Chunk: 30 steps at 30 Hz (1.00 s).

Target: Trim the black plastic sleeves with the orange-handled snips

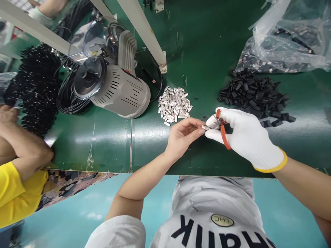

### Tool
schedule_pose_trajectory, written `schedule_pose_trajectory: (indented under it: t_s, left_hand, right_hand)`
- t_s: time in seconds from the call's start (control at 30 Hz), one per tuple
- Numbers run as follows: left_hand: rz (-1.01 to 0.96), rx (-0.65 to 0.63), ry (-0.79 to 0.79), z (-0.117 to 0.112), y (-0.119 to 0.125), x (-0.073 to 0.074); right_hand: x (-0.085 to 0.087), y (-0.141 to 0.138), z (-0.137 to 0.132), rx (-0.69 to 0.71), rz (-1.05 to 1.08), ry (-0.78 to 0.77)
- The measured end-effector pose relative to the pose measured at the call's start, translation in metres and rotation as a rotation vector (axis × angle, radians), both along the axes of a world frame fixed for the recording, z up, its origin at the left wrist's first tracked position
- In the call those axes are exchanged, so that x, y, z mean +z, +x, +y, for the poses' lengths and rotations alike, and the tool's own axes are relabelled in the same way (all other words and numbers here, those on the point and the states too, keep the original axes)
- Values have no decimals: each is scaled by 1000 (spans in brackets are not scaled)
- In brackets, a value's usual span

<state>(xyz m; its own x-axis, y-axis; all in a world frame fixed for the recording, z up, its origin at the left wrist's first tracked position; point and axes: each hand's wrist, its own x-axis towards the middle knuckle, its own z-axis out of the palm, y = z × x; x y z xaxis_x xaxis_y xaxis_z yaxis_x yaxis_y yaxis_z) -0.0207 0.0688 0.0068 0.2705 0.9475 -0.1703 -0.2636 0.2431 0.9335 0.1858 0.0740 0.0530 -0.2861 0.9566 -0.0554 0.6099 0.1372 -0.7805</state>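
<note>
My bare left hand [184, 134] pinches a small silver metal connector piece [206, 127] between thumb and fingertips. My right hand [245, 137], in a white glove with a yellow cuff, is closed round a small hand tool with orange handles [224, 134], which looks like cutters or pliers. Its gloved thumb and forefinger meet at the connector's right end, beside my left fingertips. The tool's jaws are partly hidden by the glove. Just behind my left hand lies a pile of similar silver connectors [175, 104]. Beyond my right hand is a heap of black plastic pieces [256, 93].
A grey motor-like machine [121, 91] stands left on the green table [108, 144], beside coiled black cable [67, 93] and a mound of black parts [36, 86]. White posts [144, 31] rise behind. Clear plastic bags [289, 44] lie back right. A person in yellow [18, 186] sits left.
</note>
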Motion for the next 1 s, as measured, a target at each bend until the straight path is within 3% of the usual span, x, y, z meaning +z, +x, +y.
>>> schedule_pose_trajectory:
  t_s: [0.23,0.7,1.0]
  left_hand:
    - [-5,28,-54,0,1,-6]
    - [131,54,172,1,5,0]
    - [182,70,180,1,9,0]
  right_hand:
    - [-2,-2,-1,8,-92,134]
    - [-3,-2,-4,-19,-177,192]
    - [-18,3,-6,27,-201,241]
